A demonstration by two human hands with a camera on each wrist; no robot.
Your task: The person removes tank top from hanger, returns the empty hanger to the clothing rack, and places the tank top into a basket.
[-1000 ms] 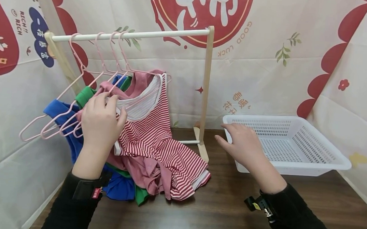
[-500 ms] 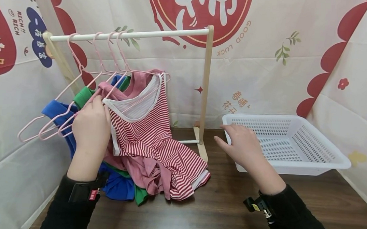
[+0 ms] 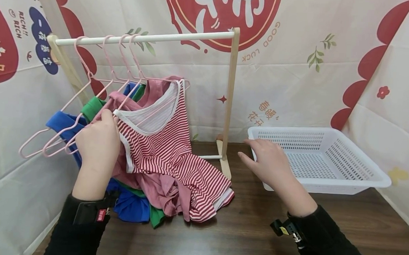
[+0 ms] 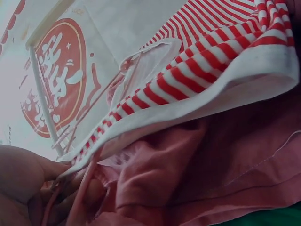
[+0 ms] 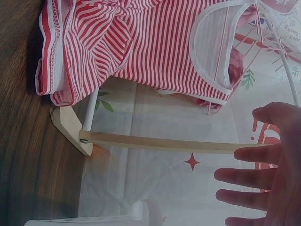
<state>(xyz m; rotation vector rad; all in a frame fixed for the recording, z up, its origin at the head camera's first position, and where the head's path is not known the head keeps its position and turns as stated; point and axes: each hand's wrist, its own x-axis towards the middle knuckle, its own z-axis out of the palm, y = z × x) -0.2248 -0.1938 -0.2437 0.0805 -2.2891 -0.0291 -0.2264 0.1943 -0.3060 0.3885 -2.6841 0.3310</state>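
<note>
A red-and-white striped tank top [image 3: 162, 141] with white trim hangs on the frontmost pink hanger [image 3: 136, 63]. My left hand [image 3: 99, 145] pinches its near shoulder strap; in the left wrist view the thumb [image 4: 42, 167] presses the white edge, with pink hanger wire running past the curled fingers. Behind it hang a dusty pink garment [image 3: 167, 192], a green one [image 3: 93, 108] and a blue one [image 3: 132, 207], partly hidden. My right hand [image 3: 271, 162] hovers by the white basket's left rim, fingers spread and holding nothing; the right wrist view shows those fingers [image 5: 247, 179] straight.
The hangers hook over the white rail [image 3: 181, 37] of a wooden-ended rack, whose right post [image 3: 230, 98] stands between the clothes and the basket. A perforated white basket [image 3: 346, 184] sits at right on the brown wooden table [image 3: 247, 236]. Printed cloth [image 3: 295, 93] encloses the back and sides.
My left hand has moved slightly left and down along the striped tank top's shoulder, its fingers closing on the strap. My right hand stays almost still.
</note>
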